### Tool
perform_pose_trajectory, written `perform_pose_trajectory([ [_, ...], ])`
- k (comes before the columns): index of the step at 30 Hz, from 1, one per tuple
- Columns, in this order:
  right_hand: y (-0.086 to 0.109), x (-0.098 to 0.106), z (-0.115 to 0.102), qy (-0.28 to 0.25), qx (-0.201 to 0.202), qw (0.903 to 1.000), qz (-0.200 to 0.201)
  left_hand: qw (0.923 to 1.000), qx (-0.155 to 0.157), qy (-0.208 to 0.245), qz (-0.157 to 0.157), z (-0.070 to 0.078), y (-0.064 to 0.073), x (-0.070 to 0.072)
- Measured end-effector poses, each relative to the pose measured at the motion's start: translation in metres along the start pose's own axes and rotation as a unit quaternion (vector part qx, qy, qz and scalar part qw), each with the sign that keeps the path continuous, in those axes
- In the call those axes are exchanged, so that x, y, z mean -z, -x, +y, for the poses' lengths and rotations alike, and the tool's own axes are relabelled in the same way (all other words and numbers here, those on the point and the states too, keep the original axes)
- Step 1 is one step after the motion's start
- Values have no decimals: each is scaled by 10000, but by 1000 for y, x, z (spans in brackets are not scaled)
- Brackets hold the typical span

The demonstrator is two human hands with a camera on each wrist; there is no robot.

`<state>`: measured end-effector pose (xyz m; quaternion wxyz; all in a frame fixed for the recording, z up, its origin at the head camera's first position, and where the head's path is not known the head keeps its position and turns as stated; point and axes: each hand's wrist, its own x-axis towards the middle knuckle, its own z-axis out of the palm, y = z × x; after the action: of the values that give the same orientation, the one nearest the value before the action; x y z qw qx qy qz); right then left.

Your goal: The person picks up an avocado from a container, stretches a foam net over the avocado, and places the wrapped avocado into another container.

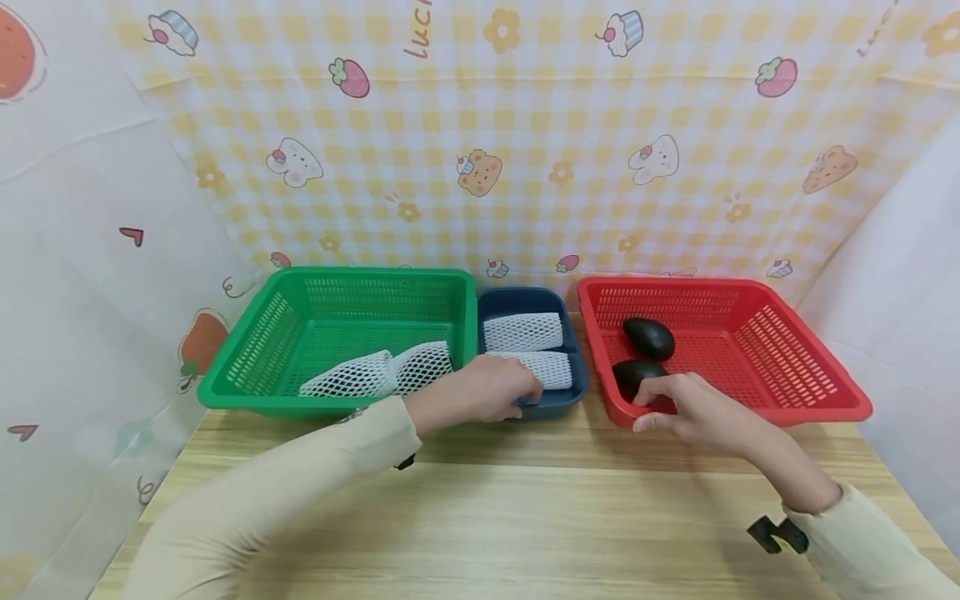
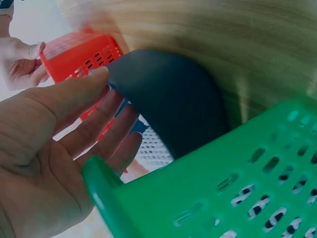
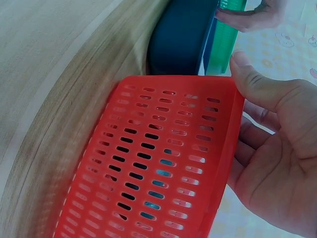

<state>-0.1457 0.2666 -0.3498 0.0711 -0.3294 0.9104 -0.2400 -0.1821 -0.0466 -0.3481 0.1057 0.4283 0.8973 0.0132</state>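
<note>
My left hand (image 1: 491, 388) pinches the front rim of the dark blue divided tray (image 1: 553, 407), thumb outside and fingers over the edge. Two white foam net sleeves (image 1: 523, 332) lie in that tray, one per compartment. On the right, my right hand (image 1: 693, 410) grips the front left corner of the red basket (image 1: 806, 412); its thumb lies along the outer side in the right wrist view. Inside, a dark avocado (image 1: 649, 338) lies behind another avocado (image 1: 636, 373), which the right fingers partly hide. The green basket (image 1: 277, 403) holds net-wrapped dark items (image 1: 352, 377) near its front.
All three containers stand in a row on a wooden table (image 1: 480, 517), the tray between the baskets. A yellow checked cloth (image 1: 450, 108) hangs right behind them. Pale cloth (image 1: 82, 275) covers the left side. The left forearm crosses before the green basket.
</note>
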Motion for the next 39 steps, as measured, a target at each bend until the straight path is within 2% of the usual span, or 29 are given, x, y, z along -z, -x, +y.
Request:
perform_pose_trajectory([
  [26,0,2,1,-35,-65,10000,-43,9998,69,-31,164,2,0,-9],
  [35,-1,21,3,53,43,9981,-615,9998,24,-50,170,2,0,-10],
  [39,-6,37,7,90,217,9980,-593,9998,56,-56,177,2,0,-11],
])
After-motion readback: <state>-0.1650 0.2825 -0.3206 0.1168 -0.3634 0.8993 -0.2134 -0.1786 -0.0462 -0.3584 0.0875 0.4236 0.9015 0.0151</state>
